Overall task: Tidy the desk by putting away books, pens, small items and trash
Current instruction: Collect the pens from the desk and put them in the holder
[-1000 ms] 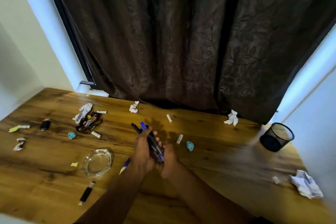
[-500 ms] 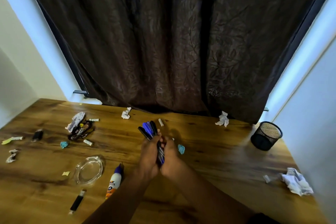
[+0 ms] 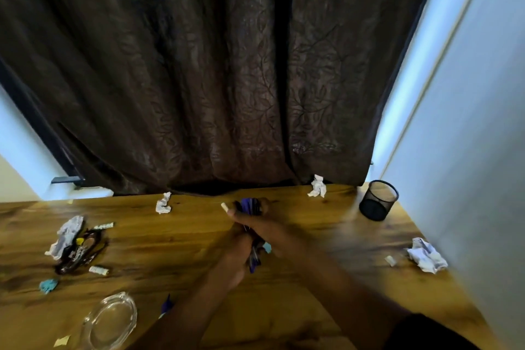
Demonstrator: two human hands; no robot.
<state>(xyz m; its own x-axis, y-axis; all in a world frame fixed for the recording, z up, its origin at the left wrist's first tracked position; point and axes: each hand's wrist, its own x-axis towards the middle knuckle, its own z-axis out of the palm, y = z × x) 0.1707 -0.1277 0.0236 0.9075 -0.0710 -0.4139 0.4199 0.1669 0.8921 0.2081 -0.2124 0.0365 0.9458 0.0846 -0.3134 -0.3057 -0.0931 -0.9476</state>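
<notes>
Hands: left hand (image 3: 238,250) and right hand (image 3: 264,226) both gripped a bundle of dark and blue plastic pens (image 3: 250,207) above the wooden table (image 3: 312,278), mid-scene.
Holder: black mesh cup (image 3: 378,200), far right.
Risk: smooth pens could slip from curled fingers, scattering among crumpled paper (image 3: 426,256).
</notes>
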